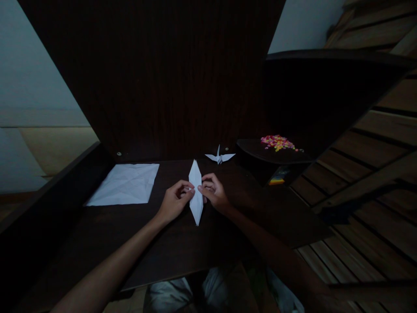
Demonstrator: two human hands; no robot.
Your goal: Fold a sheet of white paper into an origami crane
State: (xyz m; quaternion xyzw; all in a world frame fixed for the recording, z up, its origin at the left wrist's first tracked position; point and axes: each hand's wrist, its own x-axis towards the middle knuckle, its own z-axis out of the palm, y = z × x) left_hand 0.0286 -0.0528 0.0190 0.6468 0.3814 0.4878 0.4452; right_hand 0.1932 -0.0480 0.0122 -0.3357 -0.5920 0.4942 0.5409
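The long white folded-paper diamond (pixel 196 203) is between my hands over the dark brown wooden desk (pixel 176 252); in this dimness, I can't tell whether it touches. My left hand (pixel 174 202) pinches its left edge, my right hand (pixel 216 194) its right. Beyond it sits a white paper crane (pixel 220 158); left, a creased white paper sheet (pixel 125 184) lies flat; right, small multicoloured pieces (pixel 278 142) lie heaped on a dark curved shelf (pixel 252 148).

No text, number or sign is showing legibly; at three o'clock, just below centre height, a small blue-and-yellow item (pixel 277 175) is sitting beneath the curved shelf (pixel 250 148), appearing too dim for reading.
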